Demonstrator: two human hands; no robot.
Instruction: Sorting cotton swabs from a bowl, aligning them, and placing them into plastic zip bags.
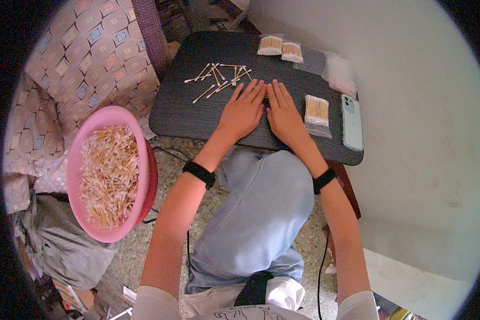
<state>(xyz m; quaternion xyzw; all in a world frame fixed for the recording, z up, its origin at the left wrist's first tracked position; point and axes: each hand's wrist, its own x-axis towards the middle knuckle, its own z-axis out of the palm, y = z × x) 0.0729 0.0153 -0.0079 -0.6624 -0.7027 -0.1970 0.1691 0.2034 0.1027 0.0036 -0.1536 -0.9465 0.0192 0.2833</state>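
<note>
Loose swabs (218, 77) scattered upper centre on the dark bench (186, 114), just beyond the left hand (244, 111).
Both hands flat, fingers spread, holding nothing; right hand (284, 114) beside a bagged bundle (317, 110). Swabs look light, thin, stiff, probably snappable; best pinched mid-stick. Long axes mostly run diagonally, lower left to upper right. Pink bowl (90, 130) of swabs at left; phone (351, 121) at right.

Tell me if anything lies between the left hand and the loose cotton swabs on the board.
Nothing visible does. The left hand lies flat on the dark board, and the loose cotton swabs lie scattered just beyond its fingertips, with only bare board between. The right hand rests flat alongside.
</note>
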